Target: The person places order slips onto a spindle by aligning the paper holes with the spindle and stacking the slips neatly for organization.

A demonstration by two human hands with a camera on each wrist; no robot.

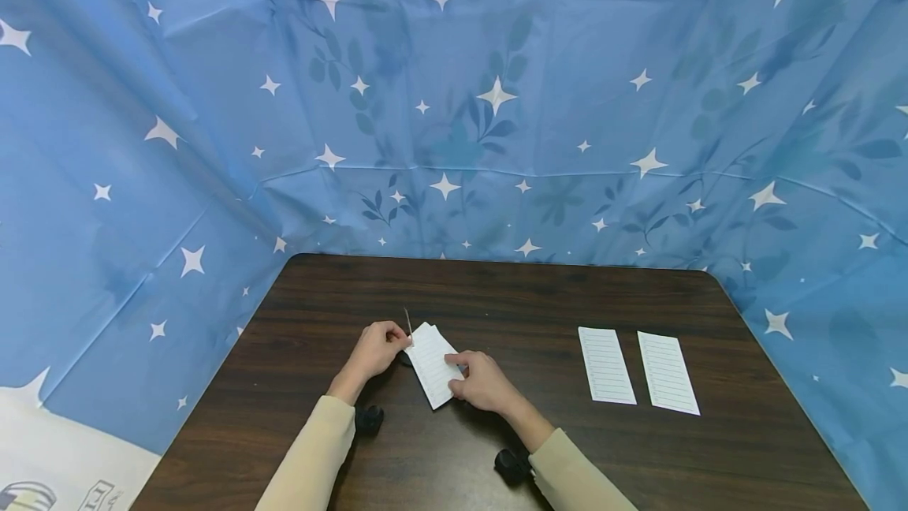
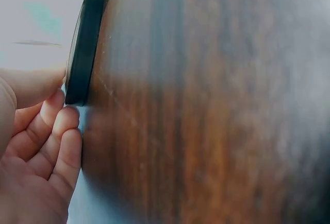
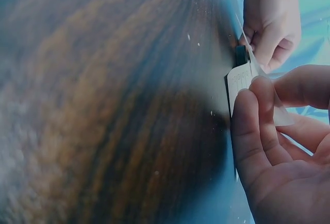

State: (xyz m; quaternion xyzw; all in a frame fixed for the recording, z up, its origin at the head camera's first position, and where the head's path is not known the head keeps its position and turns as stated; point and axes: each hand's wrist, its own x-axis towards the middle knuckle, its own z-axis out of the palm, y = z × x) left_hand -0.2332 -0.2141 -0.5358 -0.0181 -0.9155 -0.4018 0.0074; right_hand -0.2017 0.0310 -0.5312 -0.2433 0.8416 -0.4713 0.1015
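Note:
A small stack of white ruled paper cards (image 1: pixel 430 369) lies slanted near the table's middle. My right hand (image 1: pixel 485 382) pinches its right edge; the right wrist view shows thumb and fingertips on a thin white sheet (image 3: pixel 281 115). At the stack's upper left corner, my left hand (image 1: pixel 379 349) pinches a thin upright strip (image 1: pixel 408 323) with thumb and forefinger; I cannot tell whether it is a card edge-on. A flat black disc-like object (image 2: pixel 85 49) is beside the left fingertips in the left wrist view, mostly hidden under the cards in the head view.
Two more ruled cards, a left one (image 1: pixel 607 365) and a right one (image 1: pixel 668 373), lie side by side on the right of the dark wood table (image 1: pixel 539 298). Black wrist cameras, left (image 1: pixel 369 420) and right (image 1: pixel 511 466), sit close over the tabletop. A blue starry curtain (image 1: pixel 454 101) hangs behind.

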